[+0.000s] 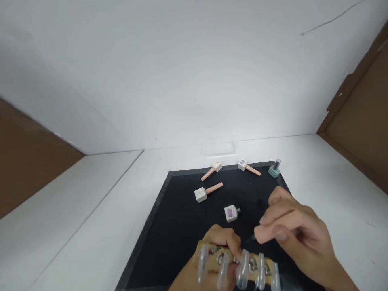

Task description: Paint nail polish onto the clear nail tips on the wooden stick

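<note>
My right hand [317,242] grips the peach cap of a nail polish brush [291,222] between thumb and fingers. Its dark bristle tip points left, close above the fingers of my left hand [220,234]. That left hand is closed around a tan strip [212,258] dotted with shiny ornaments. Several clear false nails [243,268] stick out along it, facing me. Just beyond lies a white nail polish bottle [230,213] with a purple picture, on its side, its cap off and its neck toward the right.
A black mat [169,226] lies on the white surface. Farther back are peach-capped bottles [200,195], [216,166], [242,164] and a teal bottle [274,171] at the corner. Behind the mat sits a clear tray [222,153]; a white wall [182,72] and brown cardboard sides enclose the area.
</note>
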Motion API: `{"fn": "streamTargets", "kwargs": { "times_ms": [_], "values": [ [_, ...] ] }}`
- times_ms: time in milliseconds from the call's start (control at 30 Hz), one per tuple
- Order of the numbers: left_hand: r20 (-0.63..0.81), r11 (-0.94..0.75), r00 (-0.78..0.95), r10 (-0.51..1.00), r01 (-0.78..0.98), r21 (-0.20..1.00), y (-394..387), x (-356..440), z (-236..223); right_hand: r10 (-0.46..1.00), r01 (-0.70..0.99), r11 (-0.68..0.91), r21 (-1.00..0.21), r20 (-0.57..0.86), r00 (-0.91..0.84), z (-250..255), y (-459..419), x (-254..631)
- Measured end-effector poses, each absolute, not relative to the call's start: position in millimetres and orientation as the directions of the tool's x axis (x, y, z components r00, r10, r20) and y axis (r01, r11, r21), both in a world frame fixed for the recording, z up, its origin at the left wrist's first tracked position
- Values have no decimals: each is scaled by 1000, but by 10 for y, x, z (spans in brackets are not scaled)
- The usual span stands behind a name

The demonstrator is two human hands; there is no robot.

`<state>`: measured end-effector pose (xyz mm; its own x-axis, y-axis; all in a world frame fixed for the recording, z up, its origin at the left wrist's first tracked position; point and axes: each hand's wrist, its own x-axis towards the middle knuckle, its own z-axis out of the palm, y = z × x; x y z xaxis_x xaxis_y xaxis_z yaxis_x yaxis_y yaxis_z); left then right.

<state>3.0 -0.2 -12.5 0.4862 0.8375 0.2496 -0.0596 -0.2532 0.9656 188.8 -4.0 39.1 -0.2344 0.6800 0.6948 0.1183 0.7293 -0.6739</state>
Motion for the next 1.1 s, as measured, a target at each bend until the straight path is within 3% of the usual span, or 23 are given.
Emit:
{"fn": "streamTargets", "kwargs": {
  "times_ms": [200, 333, 467, 567, 767, 867, 967, 1100],
  "values": [
    [261, -294, 512, 818, -17, 956, 3, 40, -146, 691, 120, 717, -687, 676, -255, 402, -41, 1895],
    [263, -306, 529, 807, -7, 952, 15, 46, -127, 652, -4, 722, -692, 682, -330, 421, -32, 1896],
    [258, -328, 522, 813, 45, 943, 16, 45, -117, 692, 81, 705, -704, 658, -298, 422, -32, 1902],
    [236, -304, 549, 802, 36, 952, 19, 50, -109, 638, 15, 740, -672, 695, -332, 412, -32, 1915],
    [210, -247, 552, 807, -7, 969, 18, 74, -125, 659, 60, 736, -674, 692, -296, 404, -28, 1916],
    [178, -203, 575, 798, -22, 979, 18, 83, -125, 633, 44, 744, -667, 681, -369, 405, -25, 1899],
    [186, -212, 572, 799, -22, 977, 18, 91, -125, 679, 119, 726, -677, 679, -279, 407, -35, 1886],
    [200, -220, 566, 800, -33, 975, 13, 95, -147, 666, 39, 714, -699, 662, -342, 417, -57, 1884]
  ]
}}
